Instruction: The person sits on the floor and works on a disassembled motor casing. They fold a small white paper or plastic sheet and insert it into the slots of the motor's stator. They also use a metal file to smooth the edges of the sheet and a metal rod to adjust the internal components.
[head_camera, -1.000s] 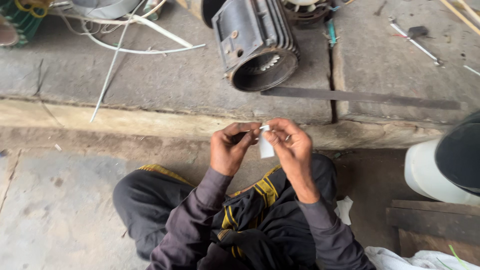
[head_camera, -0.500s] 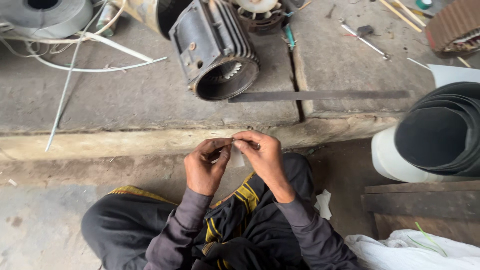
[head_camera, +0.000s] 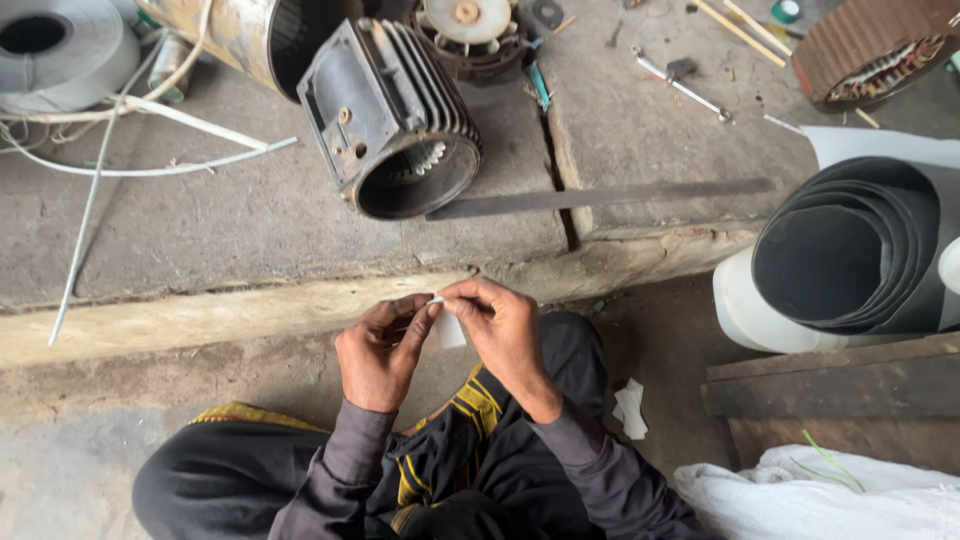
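Note:
My left hand (head_camera: 380, 350) and my right hand (head_camera: 503, 330) meet in front of my knees, fingertips pinched together on a small white slip of paper (head_camera: 449, 329). The slip hangs down between the two thumbs. Both sleeves are grey, and my legs in dark trousers fold beneath the hands. A grey finned motor housing (head_camera: 390, 115) lies on its side on the concrete step (head_camera: 250, 230) above the hands, its open end facing me.
A long flat metal strip (head_camera: 600, 197) lies beside the housing. Rolled black sheet (head_camera: 860, 250) stands on a white container at right. White tubing (head_camera: 150, 165), a metal roll (head_camera: 60, 50), a rotor (head_camera: 465, 30), a wooden plank (head_camera: 830, 385) and white cloth (head_camera: 830, 495) surround me.
The view has shifted right and down, bringing the black roll further into view. My hands stay joined on the white slip, working it between the fingertips.

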